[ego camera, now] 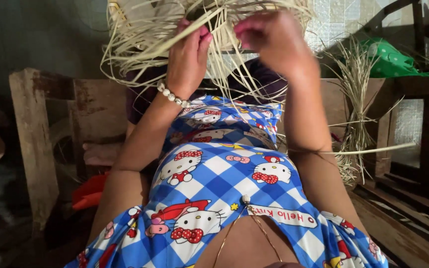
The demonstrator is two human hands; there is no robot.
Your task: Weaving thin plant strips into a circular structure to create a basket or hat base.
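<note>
Both hands are working up at the top of the frame, inside a mass of pale straw strips (pixel 184 30) that is part woven, part loose.

Left hand (pixel 188 52): fingers are curling closed around a few strips, pinching them between fingertips and palm. A strip is crossing diagonally over the knuckles. A bead bracelet (pixel 174 96) is sitting on the wrist.

Right hand (pixel 273 40): fingers are bunched together and bent down onto the straw, thumb tucked in. It is gripping strips too, but exactly which ones I cannot tell, the hand is slightly blurred.

The two hands are sitting close, a small gap between them, with strips running across that gap.

The straw work is hanging above the lap, loose ends fanning out and drooping left and down toward the forearms. The woven part is partly cut off by the top edge.

Below: the person is wearing a blue-and-white checked dress (pixel 219 173) with cartoon cat prints, filling the lower middle of the view.

Around:
- a wooden bench (pixel 35 129) is standing behind the left arm, worn and rough
- a tied straw bundle (pixel 356 114) is leaning to the right of the right forearm, one long strip sticking out sideways
- a green dotted cloth (pixel 388 57) is lying at upper right
- an orange cloth (pixel 89 193) is showing low beside the left elbow
</note>
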